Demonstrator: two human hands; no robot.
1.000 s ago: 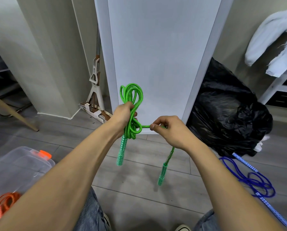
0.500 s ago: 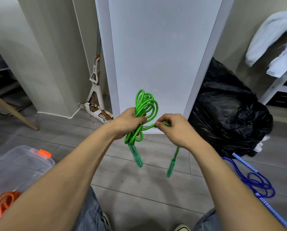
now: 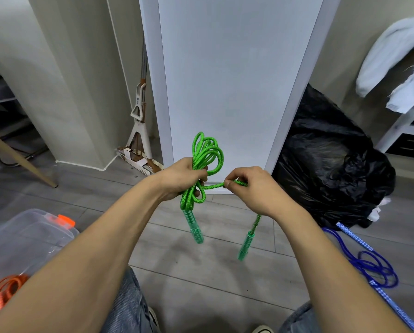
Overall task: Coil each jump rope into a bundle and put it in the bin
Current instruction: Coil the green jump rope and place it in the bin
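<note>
Head cam, wide-angle, looks fwd & down, close on hands (image 3: pixel 225 183).

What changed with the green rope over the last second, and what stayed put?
The green rope's loops tipped and shifted right above the left hand, and both hanging handles swung right, the one below the right hand rising slightly. Nothing was let go: the left hand grips the coil, the right hand pinches the strand leading off it. Blue rope, bin and orange rope stayed put.
</note>
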